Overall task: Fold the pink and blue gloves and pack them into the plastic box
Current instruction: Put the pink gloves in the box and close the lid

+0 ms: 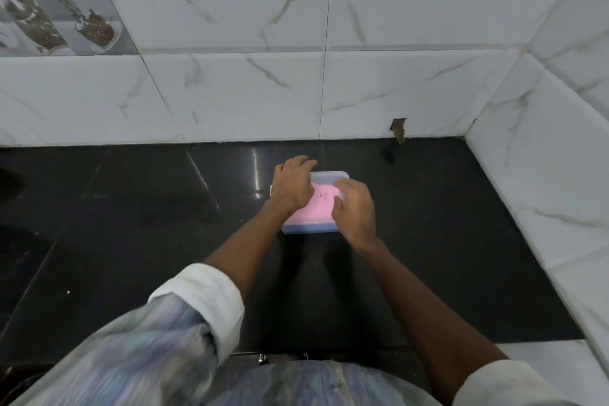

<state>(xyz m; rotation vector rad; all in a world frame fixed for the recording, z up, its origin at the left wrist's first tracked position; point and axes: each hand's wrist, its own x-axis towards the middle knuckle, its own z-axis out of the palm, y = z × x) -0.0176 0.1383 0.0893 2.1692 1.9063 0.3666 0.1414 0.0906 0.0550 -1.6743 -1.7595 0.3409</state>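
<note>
A clear plastic box (329, 177) stands on the black counter near the back wall. Inside it lies the folded pink glove (313, 211), and a strip of the blue glove (311, 227) shows under it through the box's near wall. My left hand (293, 186) rests over the box's left side, fingers curled across its top edge. My right hand (356, 208) presses on the box's right side, fingers bent onto the rim or a clear lid; I cannot tell which. Both hands hide much of the box.
The black counter (131, 224) stretches to the left and toward me. White marbled tile walls (230, 99) close the back and the right side (543, 191). A small chipped hole (398, 128) sits at the base of the back wall.
</note>
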